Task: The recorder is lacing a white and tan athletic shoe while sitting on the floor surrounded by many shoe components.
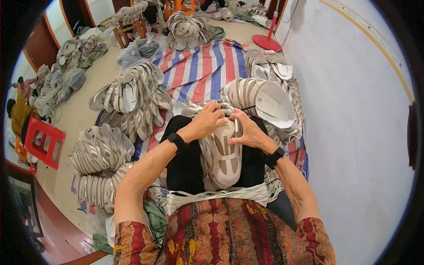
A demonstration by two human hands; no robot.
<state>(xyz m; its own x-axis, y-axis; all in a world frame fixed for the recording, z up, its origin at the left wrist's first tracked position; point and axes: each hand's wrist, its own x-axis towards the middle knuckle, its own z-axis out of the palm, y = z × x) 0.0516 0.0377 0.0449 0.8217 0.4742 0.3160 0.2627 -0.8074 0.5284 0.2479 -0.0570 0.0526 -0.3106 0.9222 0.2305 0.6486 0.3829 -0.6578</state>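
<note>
From the head view, the shoe [226, 155] is held over the lap, toe toward the body, between dark trouser legs [183, 161]. Its far end is gripped by the left hand [208, 120], fingers curled nearly closed; its right side is clasped by the right hand [248, 128], thumb set apart from the bent forefinger. Whether a lace is pinched cannot be told. An even pull by both hands would be best, the toe kept steady. White laces [221, 194] are draped across the lap's near edge.

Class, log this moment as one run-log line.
left hand: holding beige shoe upper | right hand: holding same upper | nearby: white cords, striped sheet, stacked uppers
</note>
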